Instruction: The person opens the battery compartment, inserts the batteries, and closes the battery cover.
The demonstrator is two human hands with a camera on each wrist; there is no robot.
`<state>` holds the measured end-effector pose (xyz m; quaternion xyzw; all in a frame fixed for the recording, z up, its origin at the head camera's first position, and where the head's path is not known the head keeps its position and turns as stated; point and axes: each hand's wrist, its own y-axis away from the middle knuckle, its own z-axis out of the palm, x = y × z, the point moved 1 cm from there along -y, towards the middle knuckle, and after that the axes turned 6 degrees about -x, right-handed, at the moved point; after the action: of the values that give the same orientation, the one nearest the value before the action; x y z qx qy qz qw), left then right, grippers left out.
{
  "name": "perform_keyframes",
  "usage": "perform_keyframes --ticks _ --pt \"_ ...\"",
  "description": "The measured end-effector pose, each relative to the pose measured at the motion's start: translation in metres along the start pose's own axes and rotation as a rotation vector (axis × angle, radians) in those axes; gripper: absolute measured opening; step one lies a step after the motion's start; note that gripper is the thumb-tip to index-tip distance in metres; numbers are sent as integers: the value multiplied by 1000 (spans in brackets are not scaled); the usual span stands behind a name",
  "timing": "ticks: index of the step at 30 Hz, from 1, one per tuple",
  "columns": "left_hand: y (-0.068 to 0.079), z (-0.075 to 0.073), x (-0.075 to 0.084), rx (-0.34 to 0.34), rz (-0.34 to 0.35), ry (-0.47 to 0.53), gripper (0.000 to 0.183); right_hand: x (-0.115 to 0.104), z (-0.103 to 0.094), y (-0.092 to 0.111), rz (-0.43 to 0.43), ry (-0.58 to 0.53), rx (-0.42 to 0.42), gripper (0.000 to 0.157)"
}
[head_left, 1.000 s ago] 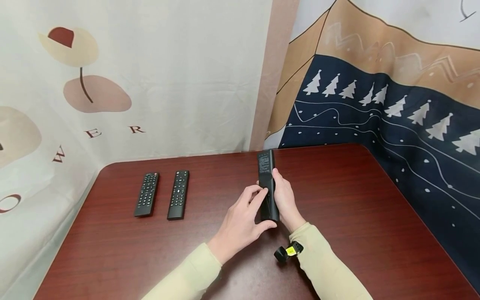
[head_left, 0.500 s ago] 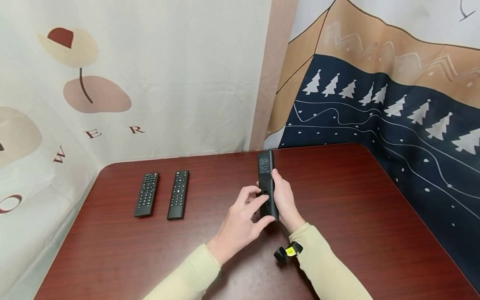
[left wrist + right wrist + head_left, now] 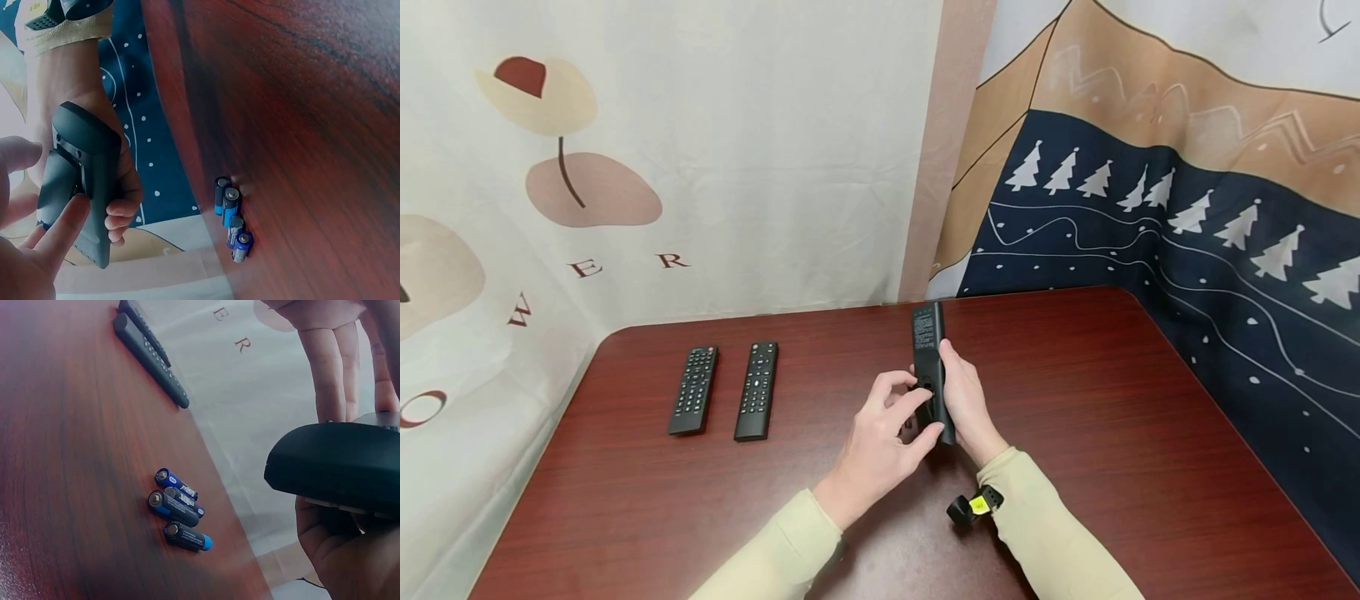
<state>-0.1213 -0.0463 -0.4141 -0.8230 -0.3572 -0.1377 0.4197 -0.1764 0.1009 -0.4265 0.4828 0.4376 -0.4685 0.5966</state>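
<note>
My right hand (image 3: pixel 967 404) grips a black remote control (image 3: pixel 928 346), its labelled back facing up. On its lower half the battery cover (image 3: pixel 57 184) stands tilted up from the body, baring part of the battery compartment (image 3: pixel 78 164). My left hand (image 3: pixel 876 446) has the cover between thumb and index finger, the index fingertip right at the compartment's edge. In the right wrist view the remote's end (image 3: pixel 331 465) hides most of the left fingers' contact. Several blue and black batteries (image 3: pixel 231 203) lie together on the table beyond the remote.
Two more black remote controls (image 3: pixel 693 390) lie face up, side by side, on the left of the dark red wooden table (image 3: pixel 1060 400). Printed curtains (image 3: pixel 790 167) hang along the back and right edges. A wrist camera (image 3: pixel 973 505) sits on the right sleeve.
My left thumb and index finger have drawn closer together, and the battery cover has tilted up from the remote. The remote and right hand have shifted slightly left.
</note>
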Motion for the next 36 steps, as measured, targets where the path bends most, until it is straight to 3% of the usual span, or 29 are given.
perform_keyframes --ticks 7,18,36 --pt "-1 -4 -4 39 10 -34 38 0 0 0 11 9 -8 64" --pt "0 -13 -10 14 -48 -31 37 1 -1 -3 4 -41 -21 65" --pt "9 -27 -27 -10 -116 -87 40 -1 -4 -3 -5 -33 6 63"
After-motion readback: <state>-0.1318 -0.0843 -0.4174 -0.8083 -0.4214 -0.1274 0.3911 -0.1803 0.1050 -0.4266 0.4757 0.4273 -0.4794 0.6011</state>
